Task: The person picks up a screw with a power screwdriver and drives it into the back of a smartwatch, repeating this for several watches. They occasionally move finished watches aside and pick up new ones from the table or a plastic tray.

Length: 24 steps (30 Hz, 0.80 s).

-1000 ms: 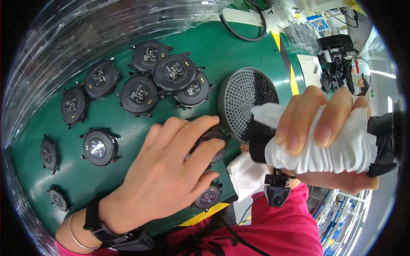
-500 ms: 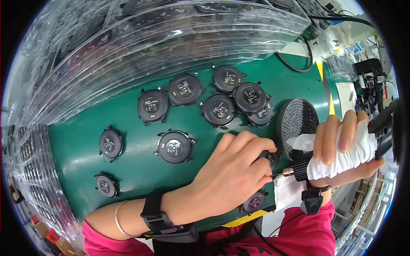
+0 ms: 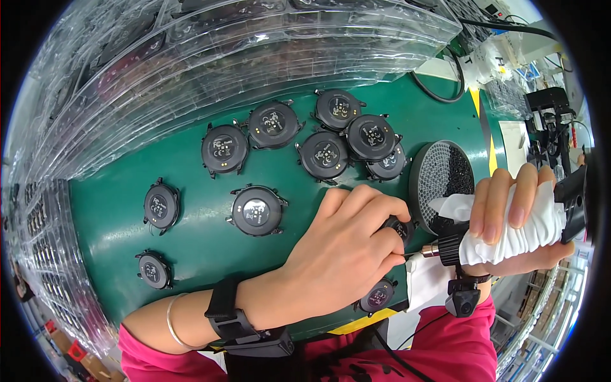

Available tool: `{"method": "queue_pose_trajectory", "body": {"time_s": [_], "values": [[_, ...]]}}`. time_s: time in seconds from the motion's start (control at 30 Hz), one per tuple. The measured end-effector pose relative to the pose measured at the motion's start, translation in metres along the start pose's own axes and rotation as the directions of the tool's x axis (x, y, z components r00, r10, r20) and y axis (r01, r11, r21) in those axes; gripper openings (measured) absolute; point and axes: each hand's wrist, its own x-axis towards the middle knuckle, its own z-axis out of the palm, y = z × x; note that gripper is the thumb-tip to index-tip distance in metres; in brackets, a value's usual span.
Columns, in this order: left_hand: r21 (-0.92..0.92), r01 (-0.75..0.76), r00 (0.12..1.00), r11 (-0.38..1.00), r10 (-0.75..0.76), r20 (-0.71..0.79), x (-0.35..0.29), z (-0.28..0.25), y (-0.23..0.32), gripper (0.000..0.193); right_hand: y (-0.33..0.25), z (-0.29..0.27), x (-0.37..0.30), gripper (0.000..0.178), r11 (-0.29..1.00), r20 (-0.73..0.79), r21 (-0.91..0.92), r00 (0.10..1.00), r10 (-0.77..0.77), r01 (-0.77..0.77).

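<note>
My right hand (image 3: 519,204) is wrapped round an electric screwdriver (image 3: 450,249) whose body is bound in white material. Its thin bit points left and meets the fingertips of my left hand (image 3: 344,254). Those fingers are curled round a black round watch case (image 3: 400,230), partly hidden beneath them, where the bit's tip cannot be made out. Just below my left fingers lies another watch case (image 3: 378,295). Beyond the screwdriver sits a round grey dish (image 3: 415,181) with a pitted inside and many tiny dark pieces gathered at its right.
Several watch cases lie back up on the green mat (image 3: 197,254), some overlapping in a cluster (image 3: 372,137). Stacked clear plastic trays (image 3: 254,57) line the far side, with more trays (image 3: 54,254) at the left. A black cable (image 3: 455,92) loops at the far right.
The whole view has shifted slightly, so the watch cases on the mat appear a little up and left. Both hands keep nearly the same pose, with the bit still at my left fingertips.
</note>
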Motion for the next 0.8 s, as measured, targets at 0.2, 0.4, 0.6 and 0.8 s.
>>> {"method": "queue_pose_trajectory", "body": {"time_s": [0.2,0.4,0.6,0.8], "values": [[0.021,0.013,1.000,1.000,-0.014,0.016,0.001,-0.001,0.003,0.018,0.000,0.003,0.000,0.056,1.000,0.011,-0.008,1.000,0.014,-0.014],[0.010,0.002,0.999,1.000,-0.002,0.045,0.001,-0.003,-0.001,0.021,0.005,0.007,-0.001,0.056,0.999,0.000,0.012,0.999,-0.052,0.052],[-0.009,0.062,0.997,0.998,-0.061,0.046,0.005,-0.006,0.003,0.025,0.000,0.001,0.003,0.058,0.999,0.119,0.024,0.992,-0.040,0.038],[0.097,0.022,0.998,0.995,-0.028,0.057,-0.002,-0.009,0.001,0.030,-0.009,-0.008,0.005,0.066,0.987,0.251,-0.099,0.963,-0.095,0.123]]}}
